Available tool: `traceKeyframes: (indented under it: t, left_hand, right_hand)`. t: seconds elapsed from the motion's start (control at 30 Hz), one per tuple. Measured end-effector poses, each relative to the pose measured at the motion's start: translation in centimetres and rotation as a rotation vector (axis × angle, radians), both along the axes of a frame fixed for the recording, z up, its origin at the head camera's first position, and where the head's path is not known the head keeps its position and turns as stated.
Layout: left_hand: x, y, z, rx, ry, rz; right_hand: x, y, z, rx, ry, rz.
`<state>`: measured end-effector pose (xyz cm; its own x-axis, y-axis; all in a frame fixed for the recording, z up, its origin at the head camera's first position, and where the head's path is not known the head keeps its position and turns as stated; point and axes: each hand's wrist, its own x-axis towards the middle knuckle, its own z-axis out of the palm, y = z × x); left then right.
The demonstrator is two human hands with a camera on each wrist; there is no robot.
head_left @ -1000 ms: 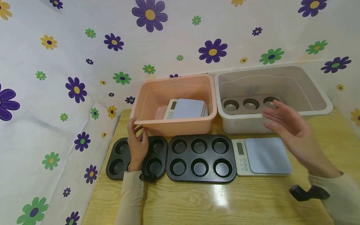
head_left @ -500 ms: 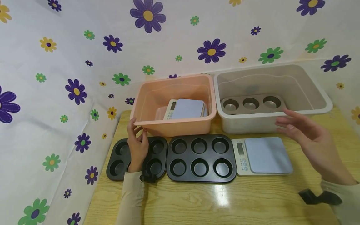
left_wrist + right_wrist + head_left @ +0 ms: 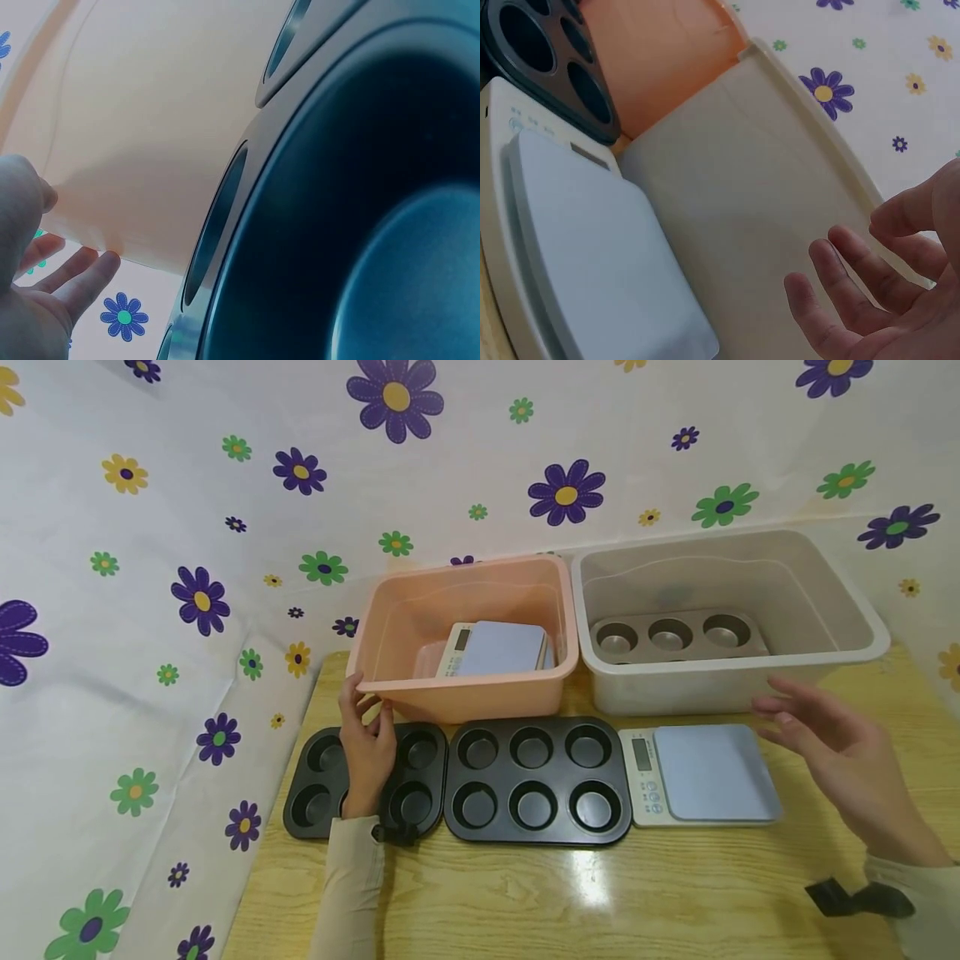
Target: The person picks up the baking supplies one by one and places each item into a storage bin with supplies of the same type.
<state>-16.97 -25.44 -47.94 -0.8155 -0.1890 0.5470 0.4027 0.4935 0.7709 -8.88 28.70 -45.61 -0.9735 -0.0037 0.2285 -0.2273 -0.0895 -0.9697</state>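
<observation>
My left hand [image 3: 367,747] holds the front left corner of a pink plastic bin [image 3: 480,700], its thumb on the front wall and its fingers at the side. In the left wrist view, the fingertips [image 3: 109,262] touch the bin's wall. Inside that bin sits a kitchen scale [image 3: 501,648] with a light blue platform. My right hand [image 3: 851,760] is in the air with loosely bent fingers, holding nothing. It hovers before the beige bin [image 3: 712,685], to the right of another kitchen scale [image 3: 716,772] on the table.
A black muffin tin [image 3: 537,781] lies left of the table scale. Another black muffin tin [image 3: 411,793] lies partly under my left forearm. A brownish muffin tin [image 3: 678,639] rests in the beige bin. Flowered cloth [image 3: 465,460] hangs behind the wooden table [image 3: 510,910].
My right hand has moved right and down, from above the scale's right edge to beside it. My left hand stays at the pink bin's corner.
</observation>
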Motion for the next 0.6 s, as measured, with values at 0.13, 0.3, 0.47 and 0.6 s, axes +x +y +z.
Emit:
traceKeyframes:
  t: [0.13,0.3,0.47,0.6]
  left_hand:
    - [0.0,0.0,0.1,-0.006,0.005,0.001]
    - [-0.2,-0.2,-0.2,-0.012,0.017,-0.004]
    - [-1.1,-1.1,-2.0,-0.014,0.015,0.000]
    - [-1.5,-1.9,-3.1,-0.011,0.004,0.000]
  right_hand:
    - [0.1,0.3,-0.8,0.025,-0.040,-0.033]
    - [0.1,0.5,-1.8,0.024,-0.073,-0.047]
    - [0.0,0.8,-2.4,0.089,-0.093,-0.083]
    - [0.1,1.2,-2.8,0.165,-0.130,-0.122]
